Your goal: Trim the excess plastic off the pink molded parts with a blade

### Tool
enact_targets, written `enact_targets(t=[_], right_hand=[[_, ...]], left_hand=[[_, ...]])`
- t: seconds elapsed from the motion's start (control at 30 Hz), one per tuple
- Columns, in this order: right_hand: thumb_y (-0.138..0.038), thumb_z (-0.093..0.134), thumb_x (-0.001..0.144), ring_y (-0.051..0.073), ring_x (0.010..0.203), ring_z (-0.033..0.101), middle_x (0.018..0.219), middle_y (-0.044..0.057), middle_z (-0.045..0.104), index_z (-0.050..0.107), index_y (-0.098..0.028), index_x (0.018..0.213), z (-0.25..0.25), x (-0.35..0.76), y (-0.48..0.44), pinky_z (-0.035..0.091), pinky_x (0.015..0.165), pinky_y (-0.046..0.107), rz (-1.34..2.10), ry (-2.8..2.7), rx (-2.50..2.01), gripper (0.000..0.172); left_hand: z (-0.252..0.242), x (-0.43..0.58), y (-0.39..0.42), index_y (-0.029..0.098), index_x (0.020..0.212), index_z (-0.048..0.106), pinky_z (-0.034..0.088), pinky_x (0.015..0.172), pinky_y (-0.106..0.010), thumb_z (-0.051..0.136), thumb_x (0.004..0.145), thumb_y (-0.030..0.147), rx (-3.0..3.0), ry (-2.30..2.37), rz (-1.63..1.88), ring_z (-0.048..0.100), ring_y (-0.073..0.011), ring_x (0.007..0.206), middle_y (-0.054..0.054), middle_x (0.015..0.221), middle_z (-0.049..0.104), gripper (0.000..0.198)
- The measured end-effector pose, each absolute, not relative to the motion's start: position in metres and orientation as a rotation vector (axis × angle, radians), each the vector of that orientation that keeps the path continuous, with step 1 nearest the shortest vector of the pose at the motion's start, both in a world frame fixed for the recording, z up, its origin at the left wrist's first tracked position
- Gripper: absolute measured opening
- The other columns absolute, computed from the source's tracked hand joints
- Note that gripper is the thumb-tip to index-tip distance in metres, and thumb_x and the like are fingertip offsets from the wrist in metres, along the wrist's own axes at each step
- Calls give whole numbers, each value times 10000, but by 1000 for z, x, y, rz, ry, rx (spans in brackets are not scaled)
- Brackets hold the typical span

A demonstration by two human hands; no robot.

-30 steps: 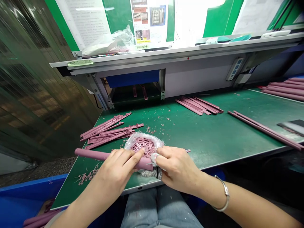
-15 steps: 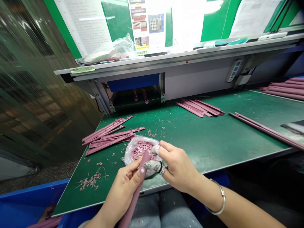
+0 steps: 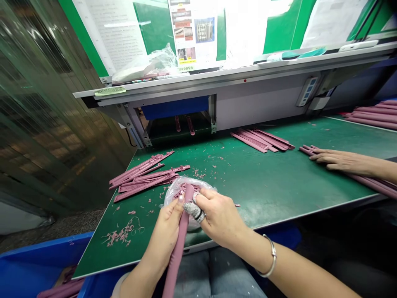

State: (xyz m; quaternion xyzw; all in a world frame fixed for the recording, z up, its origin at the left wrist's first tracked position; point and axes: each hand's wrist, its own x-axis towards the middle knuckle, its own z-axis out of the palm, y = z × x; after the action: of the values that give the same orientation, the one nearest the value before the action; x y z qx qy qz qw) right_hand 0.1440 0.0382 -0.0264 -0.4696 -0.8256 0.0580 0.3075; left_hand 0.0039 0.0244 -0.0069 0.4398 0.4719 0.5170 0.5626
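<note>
A long pink plastic strip [image 3: 180, 244] slants up from the bottom edge, its rounded end over a clear plastic bag [image 3: 170, 195]. My left hand [image 3: 169, 225] is closed around the strip just below that end. My right hand [image 3: 214, 211] is closed at the strip's right side, grey speckled covering on a finger pressed against it; part of its grip is hidden. Small pink offcuts [image 3: 182, 189] fill the bag. Behind the right hand a small thin piece [image 3: 237, 205] shows, too little to name.
Pink strips lie in piles at left [image 3: 145, 182], at the back [image 3: 262, 140] and far right [image 3: 372, 116]. A co-worker's hand [image 3: 338, 160] rests on strips at right. Pink shavings [image 3: 119, 236] litter the green table [image 3: 279, 186]. A blue bin [image 3: 27, 260] stands lower left; a shelf [image 3: 229, 82] overhangs the back.
My right hand has moved slightly left and down, its fingers closing against the strip. The strip's end has risen and stands steeper. A co-worker's hand has come in from the right.
</note>
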Motion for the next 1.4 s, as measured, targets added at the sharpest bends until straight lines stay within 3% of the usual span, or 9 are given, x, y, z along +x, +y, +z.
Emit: enact_targets(t=[0.1, 0.3, 0.47, 0.67, 0.83, 1.0, 1.17, 1.4], right_hand=[[-188, 514, 854, 165, 712, 528, 820, 16, 590, 534, -205, 804, -36, 132, 30, 283, 584, 271, 150, -2269, -1189, 57], [-229, 551, 807, 185, 686, 527, 807, 13, 596, 535, -216, 820, -52, 115, -7, 272, 552, 286, 232, -2537, -1005, 24], [-261, 593, 734, 219, 706, 541, 831, 50, 594, 547, -198, 885, -52, 118, -22, 350, 574, 297, 292, -2618, -1028, 170], [-52, 504, 662, 211, 711, 531, 843, 64, 567, 536, -183, 872, -63, 125, -17, 397, 589, 290, 392, -2553, -1005, 250], [23, 372, 710, 189, 776, 510, 904, 88, 531, 492, -175, 893, -62, 129, -5, 443, 680, 288, 643, -2131, -780, 295], [-57, 398, 776, 192, 707, 516, 801, 57, 550, 493, -184, 940, -55, 141, 0, 467, 637, 286, 590, -2192, -630, 227], [-51, 414, 817, 207, 862, 572, 980, 92, 567, 522, -185, 1119, -42, 158, -4, 501, 758, 319, 610, -2243, -848, 348], [13, 394, 738, 218, 870, 564, 970, 93, 544, 543, -192, 1049, -47, 154, -7, 513, 742, 335, 439, -2215, -939, 401]], left_hand=[[-9, 1, 50, 142, 852, 701, 372, 476, -195, 646, 810, 471, 1073, 1101, 1229, 400, -80, 476, 43, 537, 467, 336], [-13, -13, 103, 132, 1064, 674, 231, 350, -185, 628, 795, 542, 1029, 1125, 1331, 281, -59, 364, 89, 459, 350, 493], [-17, -23, 125, 116, 1012, 695, 233, 335, -187, 643, 803, 492, 978, 1152, 1445, 318, -61, 348, 76, 445, 385, 434], [-8, -44, 127, 94, 892, 673, 282, 356, -180, 598, 848, 441, 901, 1210, 1743, 342, -56, 364, 73, 467, 400, 357], [1, -18, 70, 147, 943, 615, 423, 477, -178, 488, 919, 382, 941, 1136, 1960, 485, -84, 492, 42, 563, 489, 269], [-4, 8, 24, 179, 963, 601, 301, 313, -178, 499, 914, 413, 926, 1091, 1875, 385, -88, 386, 63, 512, 416, 260], [0, 2, 22, 182, 1034, 613, 339, 321, -170, 493, 921, 407, 959, 1133, 1945, 406, -92, 409, 61, 522, 409, 279], [-1, 4, 20, 182, 1014, 621, 344, 337, -161, 503, 918, 407, 982, 1132, 1966, 410, -83, 420, 62, 539, 394, 271]])
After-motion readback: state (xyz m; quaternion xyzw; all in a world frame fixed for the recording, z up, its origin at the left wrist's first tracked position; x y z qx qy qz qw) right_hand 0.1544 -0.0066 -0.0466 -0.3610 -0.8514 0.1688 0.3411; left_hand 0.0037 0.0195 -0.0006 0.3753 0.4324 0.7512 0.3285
